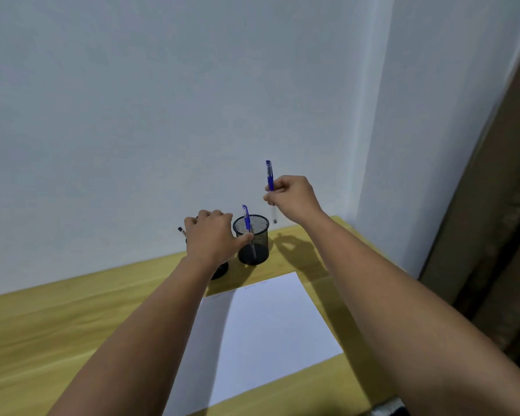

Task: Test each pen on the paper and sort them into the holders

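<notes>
My right hand point(293, 198) pinches a blue-capped pen point(270, 178) held upright in the air, above and right of a black mesh holder point(254, 235). One blue pen point(246, 222) stands inside that holder. My left hand point(212, 235) rests over a second black holder point(221, 270), hiding most of it, with its thumb touching the right holder's side. A dark pen tip point(181, 230) pokes out left of my left hand. A white sheet of paper point(261, 331) lies on the wooden table in front of the holders.
The yellow wooden table point(72, 319) runs left and toward me. A pale wall stands directly behind the holders. A dark brown upright surface point(499, 223) borders the table on the right.
</notes>
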Motion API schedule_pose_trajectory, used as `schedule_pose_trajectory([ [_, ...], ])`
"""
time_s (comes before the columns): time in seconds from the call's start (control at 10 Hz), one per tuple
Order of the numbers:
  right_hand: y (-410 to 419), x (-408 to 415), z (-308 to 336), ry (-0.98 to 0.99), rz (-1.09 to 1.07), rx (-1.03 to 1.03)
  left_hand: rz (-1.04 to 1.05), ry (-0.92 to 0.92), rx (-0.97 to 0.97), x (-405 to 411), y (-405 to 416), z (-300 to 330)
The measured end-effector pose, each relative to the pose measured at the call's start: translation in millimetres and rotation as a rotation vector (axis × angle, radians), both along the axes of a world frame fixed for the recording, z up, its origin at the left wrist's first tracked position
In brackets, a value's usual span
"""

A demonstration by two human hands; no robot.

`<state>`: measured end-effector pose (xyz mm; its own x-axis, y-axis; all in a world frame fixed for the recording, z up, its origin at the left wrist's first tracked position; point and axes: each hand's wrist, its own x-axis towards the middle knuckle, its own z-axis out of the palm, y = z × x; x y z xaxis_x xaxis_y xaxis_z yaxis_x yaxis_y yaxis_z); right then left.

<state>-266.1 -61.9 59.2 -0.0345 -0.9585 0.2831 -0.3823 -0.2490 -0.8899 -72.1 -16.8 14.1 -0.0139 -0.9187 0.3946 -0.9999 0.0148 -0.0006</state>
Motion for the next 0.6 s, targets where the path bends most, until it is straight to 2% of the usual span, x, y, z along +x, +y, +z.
schedule_pose_trajectory([
  [0.2, -22.5, 32.1, -33.5, 0.125, -0.059, 0.032, -0.007, -0.158, -0.032, -4.9, -18.3, -19.2],
  [0.4, -18.6, 43.5, -55.2, 0.229, -0.070, 0.048, -0.014, -0.185, -0.041, -3.8, -15.6, -23.0],
  [0.5, -8.0, 39.6, -41.3, 0.167, -0.137, -0.055, -0.037, -0.153, -0.067, -1.2, -9.2, -17.7],
  [0.6, 9.1, 34.0, -6.8, -0.151, -0.138, -0.238, -0.108, 0.035, -0.190, 0.8, 8.1, -16.5],
])
